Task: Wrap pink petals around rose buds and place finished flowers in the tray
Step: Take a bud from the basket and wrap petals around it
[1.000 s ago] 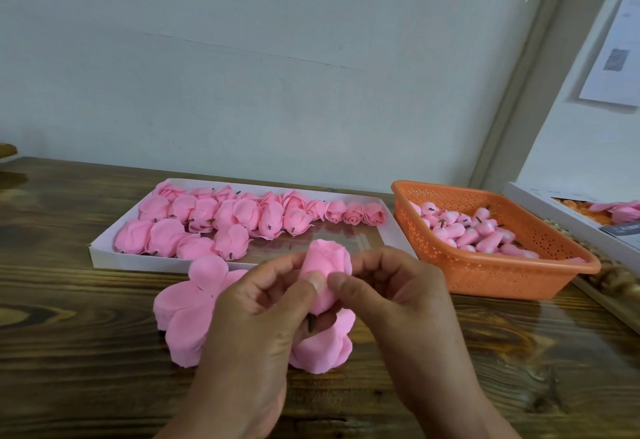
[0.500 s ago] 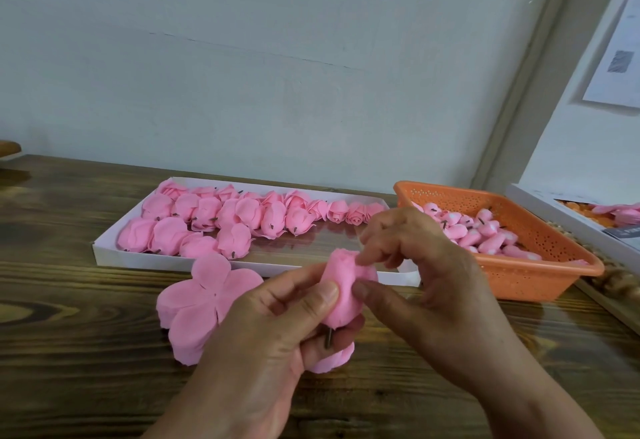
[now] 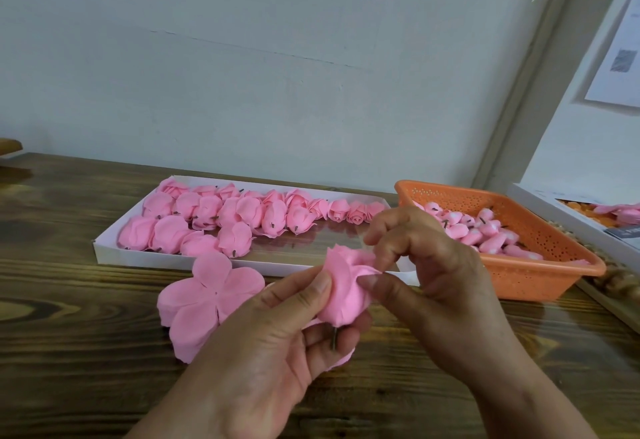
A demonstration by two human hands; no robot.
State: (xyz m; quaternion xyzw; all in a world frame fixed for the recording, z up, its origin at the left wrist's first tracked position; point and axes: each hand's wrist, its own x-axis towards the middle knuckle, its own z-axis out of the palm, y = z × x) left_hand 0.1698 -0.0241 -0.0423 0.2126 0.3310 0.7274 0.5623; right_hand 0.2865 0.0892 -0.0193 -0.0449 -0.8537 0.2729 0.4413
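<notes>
Here the wrapping step is in hand: the left hand (image 3: 277,345) grips the half-wrapped rose (image 3: 343,289) from below, thumb pressed on its side and fingers curled round the base where a short dark stem (image 3: 334,338) pokes out; the right hand (image 3: 440,286) pinches a petal edge at the flower's top between thumb and forefinger, its other fingers curled loosely above. The rose sits held above the wooden table (image 3: 69,352), just in front of the tray's near edge, at about the middle of the view.

By my judgement the petals are not yet snug, since the top edge stands creased and open; the next move calls for drawing that edge round the bud and pressing it flat, then carrying the flower toward 12 o'clock into the white tray (image 3: 114,258).

Counting: one flat stack of five-lobed petals (image 3: 207,300) lies at 9 o'clock of the hands, and a further petal piece shows partly under the left hand; the tray holds roughly twenty finished flowers (image 3: 239,216), though overlap forbids an exact count; the orange basket (image 3: 540,272) at 2 o'clock holds a heap of buds (image 3: 485,230), a dozen or more showing.
</notes>
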